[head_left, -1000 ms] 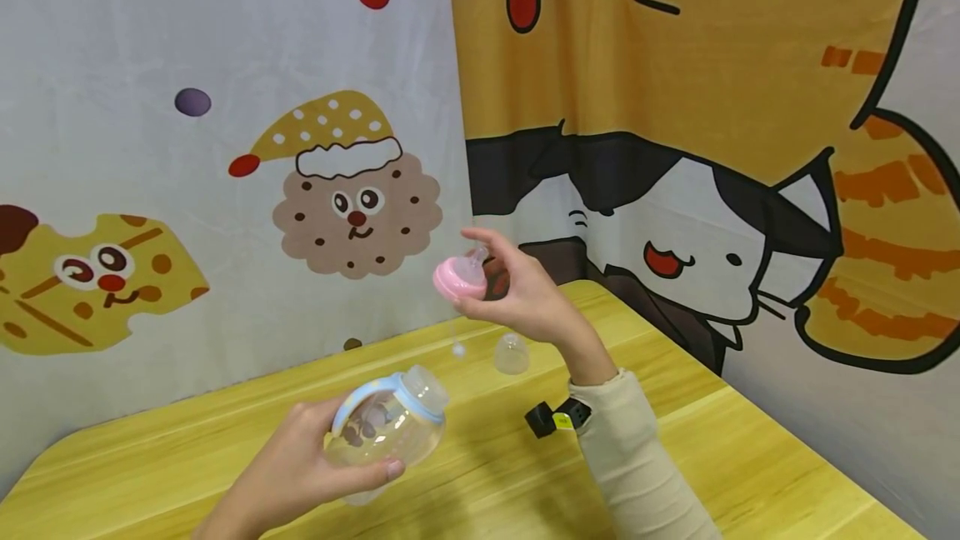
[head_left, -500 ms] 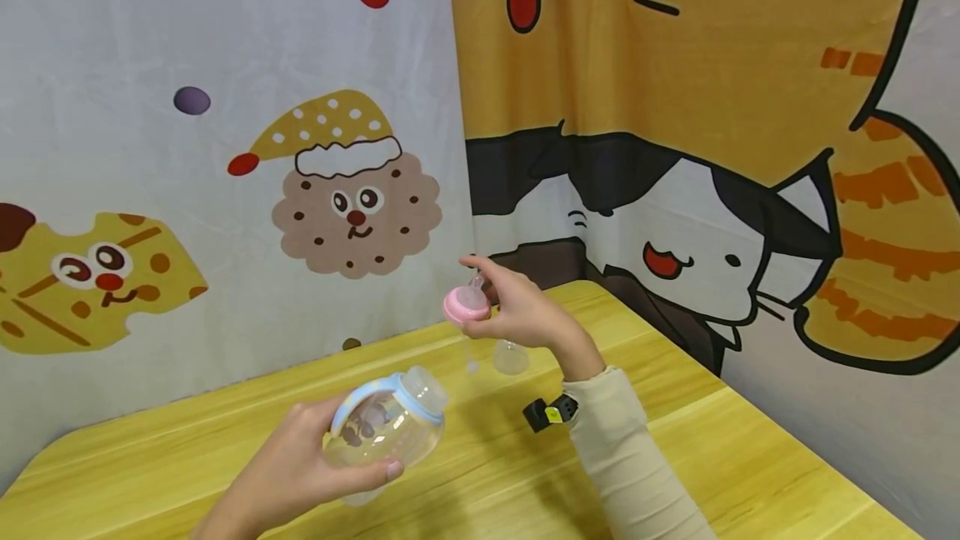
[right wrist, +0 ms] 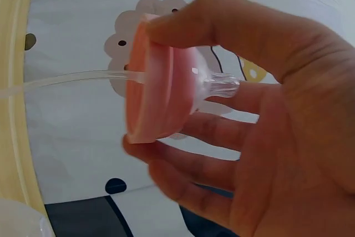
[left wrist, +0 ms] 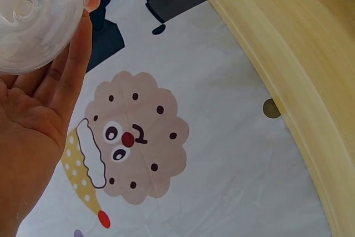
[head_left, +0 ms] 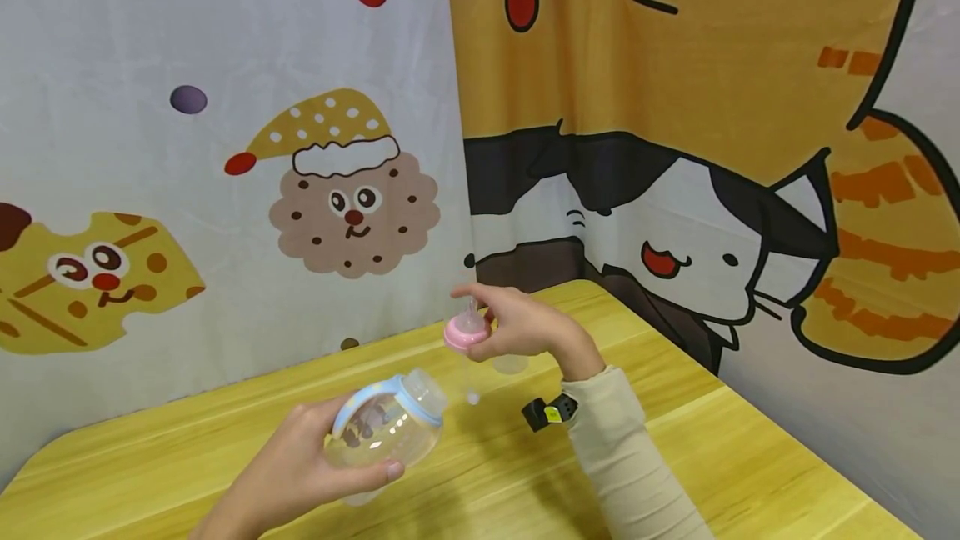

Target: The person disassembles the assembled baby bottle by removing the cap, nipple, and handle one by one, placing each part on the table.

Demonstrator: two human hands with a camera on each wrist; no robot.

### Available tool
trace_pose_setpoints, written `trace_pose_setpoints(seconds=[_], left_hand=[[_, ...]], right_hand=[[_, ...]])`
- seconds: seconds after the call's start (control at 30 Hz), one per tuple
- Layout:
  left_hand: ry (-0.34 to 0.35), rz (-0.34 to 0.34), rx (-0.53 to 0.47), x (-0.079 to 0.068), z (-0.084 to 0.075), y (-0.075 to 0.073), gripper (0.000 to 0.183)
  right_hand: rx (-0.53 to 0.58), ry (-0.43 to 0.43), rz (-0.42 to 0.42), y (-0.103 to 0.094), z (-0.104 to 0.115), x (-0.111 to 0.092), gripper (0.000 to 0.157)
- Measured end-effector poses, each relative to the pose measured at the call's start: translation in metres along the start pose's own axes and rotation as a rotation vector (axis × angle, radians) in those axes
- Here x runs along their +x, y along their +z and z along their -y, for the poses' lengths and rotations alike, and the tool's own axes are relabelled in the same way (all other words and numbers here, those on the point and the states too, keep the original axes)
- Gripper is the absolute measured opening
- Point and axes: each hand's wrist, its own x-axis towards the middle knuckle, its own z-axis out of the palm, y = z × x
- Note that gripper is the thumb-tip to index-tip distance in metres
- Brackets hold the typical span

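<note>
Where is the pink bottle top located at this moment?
In the head view, the pink bottle top is near the middle, held by the right hand, above and right of the clear bottle.

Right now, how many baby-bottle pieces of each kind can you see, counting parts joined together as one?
Bottle: 1
Pink top: 1
Clear cap: 1
Total: 3
</note>
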Motion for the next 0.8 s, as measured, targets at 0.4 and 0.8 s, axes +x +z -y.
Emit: trace_pose_setpoints(seconds=[0.4, 0.8], left_hand=[[-0.012, 0.028, -0.023, 0.001, 0.001, 0.000, 0.040], [-0.048, 0.013, -0.019, 0.000, 0.001, 0.001, 0.039]], right_hand=[[-0.009, 0.036, 0.100, 0.001, 0.006, -0.003, 0.070], [-0.009, 0.025, 0.086, 0.012, -0.010, 0.007, 0.070]])
